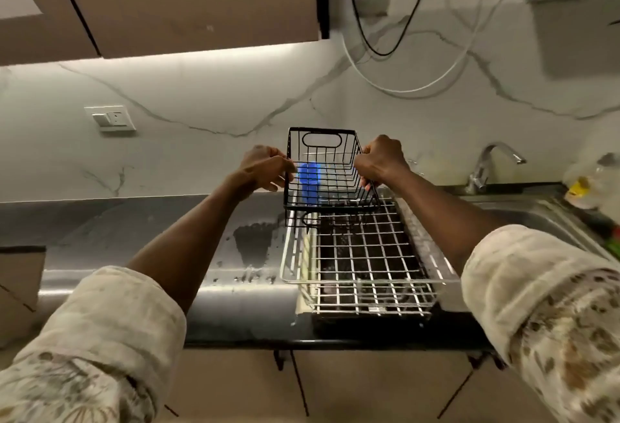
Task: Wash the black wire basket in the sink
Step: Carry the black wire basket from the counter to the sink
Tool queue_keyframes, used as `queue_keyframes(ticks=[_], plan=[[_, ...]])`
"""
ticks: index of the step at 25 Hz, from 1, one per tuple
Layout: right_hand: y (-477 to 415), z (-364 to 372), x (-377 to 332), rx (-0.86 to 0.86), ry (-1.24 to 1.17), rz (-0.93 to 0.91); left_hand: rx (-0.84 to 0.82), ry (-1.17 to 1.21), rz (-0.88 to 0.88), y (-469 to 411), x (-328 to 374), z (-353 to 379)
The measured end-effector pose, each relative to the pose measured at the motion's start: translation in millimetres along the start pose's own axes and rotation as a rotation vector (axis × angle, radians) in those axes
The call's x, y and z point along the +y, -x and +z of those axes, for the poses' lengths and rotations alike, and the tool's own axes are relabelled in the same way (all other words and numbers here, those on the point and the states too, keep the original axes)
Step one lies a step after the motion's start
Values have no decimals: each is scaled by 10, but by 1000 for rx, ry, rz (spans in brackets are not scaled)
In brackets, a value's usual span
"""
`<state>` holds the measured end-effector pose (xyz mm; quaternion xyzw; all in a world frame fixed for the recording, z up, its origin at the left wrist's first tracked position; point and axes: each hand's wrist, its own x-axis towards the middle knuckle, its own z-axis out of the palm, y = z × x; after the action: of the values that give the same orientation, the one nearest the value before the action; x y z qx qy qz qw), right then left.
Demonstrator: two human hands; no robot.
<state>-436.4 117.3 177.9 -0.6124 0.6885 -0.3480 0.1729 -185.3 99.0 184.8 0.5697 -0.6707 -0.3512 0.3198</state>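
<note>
Black wire basket is held above the steel dish rack on the counter, left of the sink. Left grip and right grip each close round a side rim. Judged light, stiff, slippery once wet — the rims suit holding. A blue item shows through the mesh — inside or behind, unclear.

The left sleeve and the right sleeve were of cream fabric printed with brown and tan leaf-like shapes. Both were rolled back into thick cuffs that showed a paler, plainer underside. Below the cuffs the forearms were bare, as were the left hand and the right hand.
</note>
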Motion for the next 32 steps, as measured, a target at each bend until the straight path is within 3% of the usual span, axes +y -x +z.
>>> queue_keyframes(ticks=[15, 21, 27, 32], plan=[[-292, -1876, 2254, 182, 23, 261, -264, 45, 37, -945, 1522, 2699], [-624, -2106, 3171, 126, 45, 333, -414, -68, -51, -1334, 1722, 3516], [-795, -2137, 3922, 1, -32, 340, -460, -141, -152, -1429, 1728, 4148], [-903, -2230, 4462, -156, -73, 318, -404, -187, -271, -1428, 1666, 4736]])
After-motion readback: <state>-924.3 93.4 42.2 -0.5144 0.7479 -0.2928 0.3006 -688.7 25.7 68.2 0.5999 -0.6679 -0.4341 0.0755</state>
